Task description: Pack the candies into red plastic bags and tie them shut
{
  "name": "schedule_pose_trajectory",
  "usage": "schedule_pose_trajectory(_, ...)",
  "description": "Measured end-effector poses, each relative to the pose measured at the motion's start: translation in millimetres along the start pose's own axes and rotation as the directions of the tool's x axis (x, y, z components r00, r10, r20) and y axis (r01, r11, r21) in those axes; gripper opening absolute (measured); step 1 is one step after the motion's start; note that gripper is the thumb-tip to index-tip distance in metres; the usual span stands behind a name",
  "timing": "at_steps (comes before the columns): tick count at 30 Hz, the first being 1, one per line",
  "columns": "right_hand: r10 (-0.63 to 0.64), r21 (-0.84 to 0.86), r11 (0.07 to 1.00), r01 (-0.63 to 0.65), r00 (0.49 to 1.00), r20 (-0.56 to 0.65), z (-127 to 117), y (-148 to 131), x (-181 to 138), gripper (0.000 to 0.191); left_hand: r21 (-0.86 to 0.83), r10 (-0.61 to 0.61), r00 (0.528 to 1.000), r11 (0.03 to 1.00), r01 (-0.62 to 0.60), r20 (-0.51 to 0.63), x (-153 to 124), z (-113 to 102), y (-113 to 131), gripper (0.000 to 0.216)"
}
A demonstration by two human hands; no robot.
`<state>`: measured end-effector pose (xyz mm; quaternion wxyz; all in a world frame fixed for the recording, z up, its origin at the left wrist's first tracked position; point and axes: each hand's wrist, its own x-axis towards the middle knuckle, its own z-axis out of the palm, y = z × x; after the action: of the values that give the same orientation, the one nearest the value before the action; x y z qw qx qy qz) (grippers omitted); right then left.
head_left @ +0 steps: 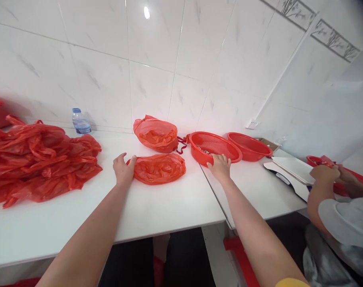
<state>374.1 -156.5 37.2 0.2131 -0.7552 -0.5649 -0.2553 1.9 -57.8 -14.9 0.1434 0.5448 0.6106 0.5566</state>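
Red bag [159, 168]: left hand [123, 168] open against its edge | right hand [220, 166] gripping red basket [215, 148] rim | arms outstretched

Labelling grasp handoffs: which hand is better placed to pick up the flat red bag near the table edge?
Left. The left hand already rests against the flat red bag, fingers open at its end. The right hand sits on the rim of the red basket, apart from the bag.

The white table [157, 207] carries a big heap of red plastic bags [38, 159] on the left, a water bottle [80, 122] near the wall, 2 filled red bags [159, 168] in the middle, 2 red baskets [214, 147] and a scale [289, 172] on the right.
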Motion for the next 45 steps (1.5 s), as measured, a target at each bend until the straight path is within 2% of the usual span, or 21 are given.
schedule_pose_trajectory(3,-0.014,-0.011,1.000,0.015,0.998,0.061,0,12,-12,0.038,-0.028,-0.041,0.997,0.999,0.043,0.067,-6,-3,-1,0.055)
schedule_pose_trajectory(9,-0.002,-0.025,1.000,0.003,1.000,0.012,5,11,-32,0.031,0.003,-0.051,0.992,0.999,0.051,0.119,-12,-6,-2,0.053)
schedule_pose_trajectory(13,0.016,-0.032,0.999,-0.017,0.999,-0.041,10,6,-42,0.037,0.025,-0.051,0.989,0.999,0.048,0.140,-13,-5,-2,0.053)
schedule_pose_trajectory(19,0.142,0.016,0.990,-0.142,0.969,-0.203,20,-3,-63,0.057,0.056,-0.055,0.985,0.997,0.046,0.164,-14,-6,1,0.051)
schedule_pose_trajectory(26,0.225,0.072,0.974,-0.214,0.943,-0.243,19,3,-76,0.062,0.086,-0.040,0.979,0.996,0.023,0.201,-17,-5,3,0.050)
schedule_pose_trajectory(39,0.248,0.103,0.969,-0.227,0.913,-0.324,12,5,-83,0.060,0.094,-0.024,0.973,0.996,0.003,0.228,-22,-8,6,0.041)
schedule_pose_trajectory(45,0.249,0.130,0.967,-0.218,0.915,-0.317,13,6,-81,0.062,0.097,-0.024,0.972,0.995,0.001,0.232,-21,-7,8,0.036)
